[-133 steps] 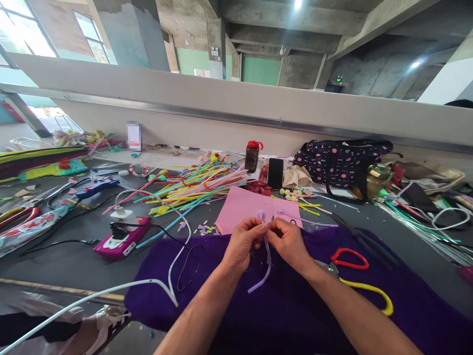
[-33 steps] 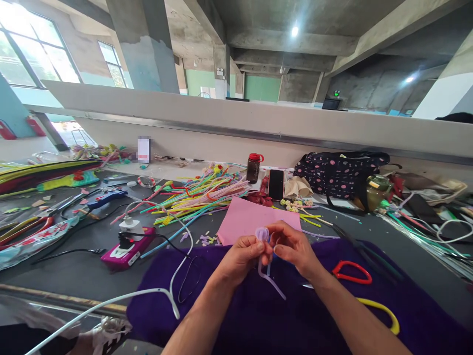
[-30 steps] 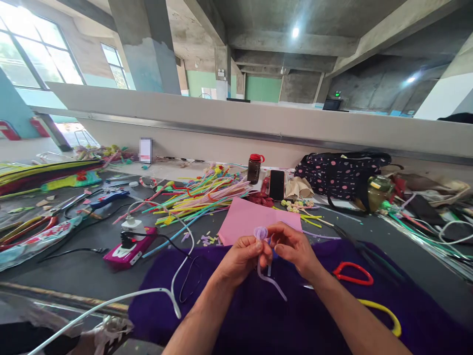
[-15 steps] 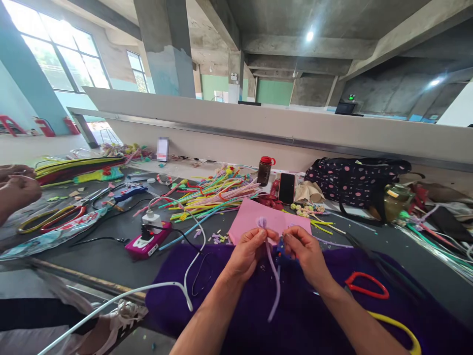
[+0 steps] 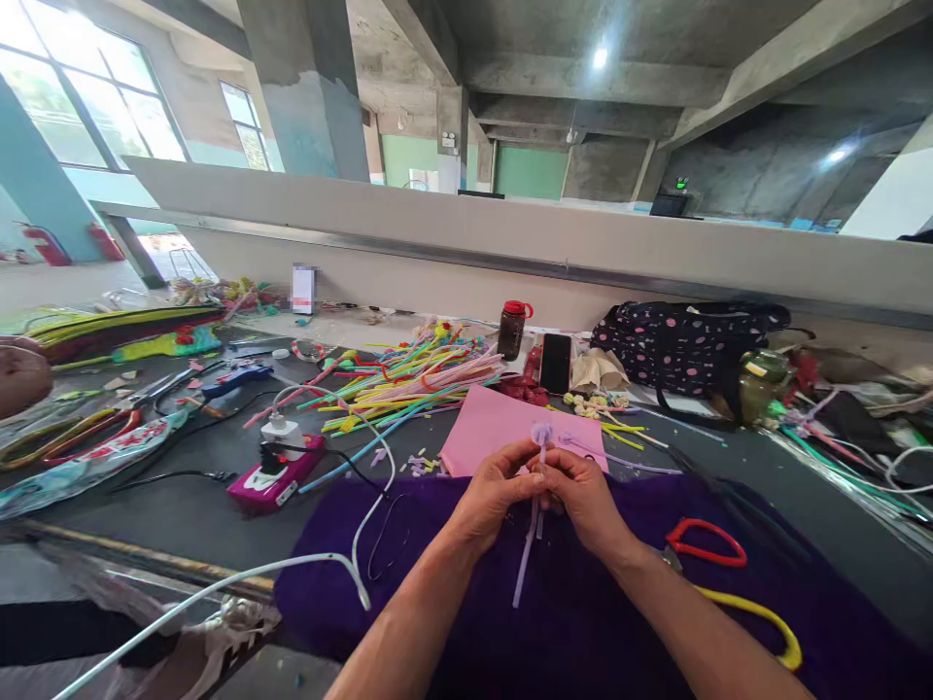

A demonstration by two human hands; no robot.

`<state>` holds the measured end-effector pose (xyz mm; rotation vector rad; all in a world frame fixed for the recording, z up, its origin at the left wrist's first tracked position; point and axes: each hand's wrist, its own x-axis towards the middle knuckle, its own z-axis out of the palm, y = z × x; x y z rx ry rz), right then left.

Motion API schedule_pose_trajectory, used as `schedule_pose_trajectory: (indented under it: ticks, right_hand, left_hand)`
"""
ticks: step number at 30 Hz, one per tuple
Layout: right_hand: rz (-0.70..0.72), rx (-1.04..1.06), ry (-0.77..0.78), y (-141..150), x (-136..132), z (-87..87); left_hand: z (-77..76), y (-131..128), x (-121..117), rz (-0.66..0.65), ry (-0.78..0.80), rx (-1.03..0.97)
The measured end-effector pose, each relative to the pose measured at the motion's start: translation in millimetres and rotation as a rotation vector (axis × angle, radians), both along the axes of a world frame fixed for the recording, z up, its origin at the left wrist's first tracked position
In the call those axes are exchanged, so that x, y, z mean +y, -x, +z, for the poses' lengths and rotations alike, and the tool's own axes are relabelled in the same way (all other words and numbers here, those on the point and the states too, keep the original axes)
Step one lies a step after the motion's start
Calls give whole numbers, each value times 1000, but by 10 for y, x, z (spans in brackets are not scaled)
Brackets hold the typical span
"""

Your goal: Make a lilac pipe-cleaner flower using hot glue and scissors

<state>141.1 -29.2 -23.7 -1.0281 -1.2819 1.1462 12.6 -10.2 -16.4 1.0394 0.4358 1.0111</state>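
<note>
Between my two hands is a lilac pipe cleaner (image 5: 523, 569), its top coiled into a small fuzzy head and its lower end hanging down. A second, shorter lilac strand shows beside it below the fingers. My left hand (image 5: 502, 486) pinches it from the left, fingers closed. From the right, my right hand (image 5: 579, 491) has its fingers closed on the same stem, touching the left fingertips. The exact grip is partly hidden. Behind them a pink sheet (image 5: 485, 428) lies on the table, with another lilac stem (image 5: 627, 465) across its right side.
Scissors with red and yellow handles (image 5: 707, 540) rest on the dark purple cloth (image 5: 328, 544) at right. A pink power strip (image 5: 277, 476) with a white cable sits left. Behind are a pipe cleaner bundle (image 5: 423, 384), bottle (image 5: 512, 331), phone (image 5: 555, 364) and bag (image 5: 674, 355). Another person's hand (image 5: 21, 374) shows far left.
My right hand has moved left to meet my left hand at the pipe cleaner. The blue object near my right fingers is no longer visible. The camera view has shifted slightly.
</note>
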Motion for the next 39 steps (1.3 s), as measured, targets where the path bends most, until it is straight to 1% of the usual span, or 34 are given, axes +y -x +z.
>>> schedule_pose_trajectory:
  ticks: [2,5,13,17,20,22,24,25,26,27,30,33,39]
  right_hand:
    - [-2,13,16,-11,16,-11]
    - [1,-21,11,2,21,-14]
    - [25,-103,-7,18,7,-5]
    - [33,-145,-13,40,5,-28]
    - [68,-199,-22,51,1,-36]
    - [73,-240,-39,16,1,-3]
    - [6,-286,-92,-71,11,71]
    - [-74,-319,-146,-131,19,118]
    - [-144,-333,-182,-196,29,168]
    - [-190,-316,-186,-262,40,217]
    - [-279,-248,-191,-422,68,323]
    - [-312,-225,-209,-478,78,354]
    - [-301,-250,-232,-473,69,359]
  left_hand:
    - [-14,1,19,11,39,-14]
    - [-52,2,50,62,94,-30]
    - [-119,-15,94,124,99,3]
    - [-109,-1,99,130,87,25]
    - [-84,36,121,178,124,17]
    - [-72,65,148,229,143,17]
    - [-71,88,176,272,141,21]
    - [-75,95,188,281,142,26]
    - [-81,99,197,278,148,32]
    - [-87,100,204,264,160,40]
    - [-100,91,211,215,198,60]
    - [-97,85,213,216,214,64]
    - [-76,91,207,212,184,88]
